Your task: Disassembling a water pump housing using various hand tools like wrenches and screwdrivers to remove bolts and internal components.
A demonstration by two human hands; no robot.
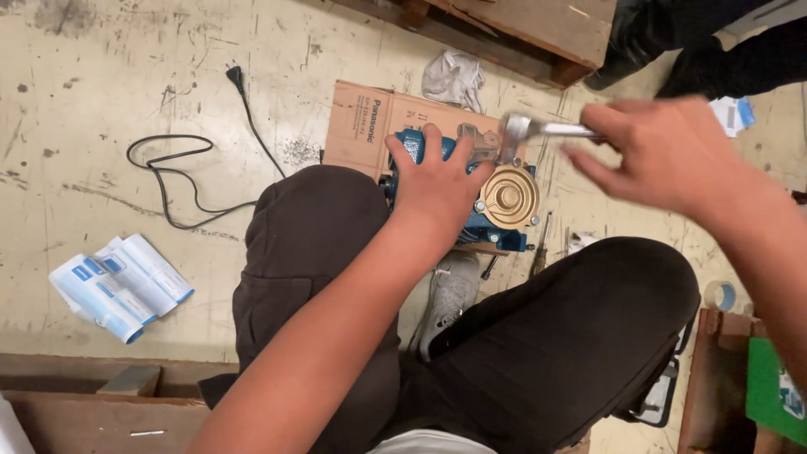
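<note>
A blue water pump [492, 223] with a round brass-coloured cover [509, 197] stands on a flat piece of brown cardboard [361, 126] on the floor, between my knees. My left hand [435, 176] lies flat on top of the pump body and presses it down. My right hand [664, 155] grips the handle of a metal wrench [538, 130], whose head sits on the pump's top edge just above the brass cover. The right hand is blurred.
A black power cord [181, 181] with a plug trails left of the cardboard. Folded blue-and-white leaflets [118, 286] lie at left. A screwdriver [540, 248] rests beside the pump. A grey rag [452, 77], wooden pallets [538, 34], another person's dark shoes [672, 50] and tape roll [720, 295] surround me.
</note>
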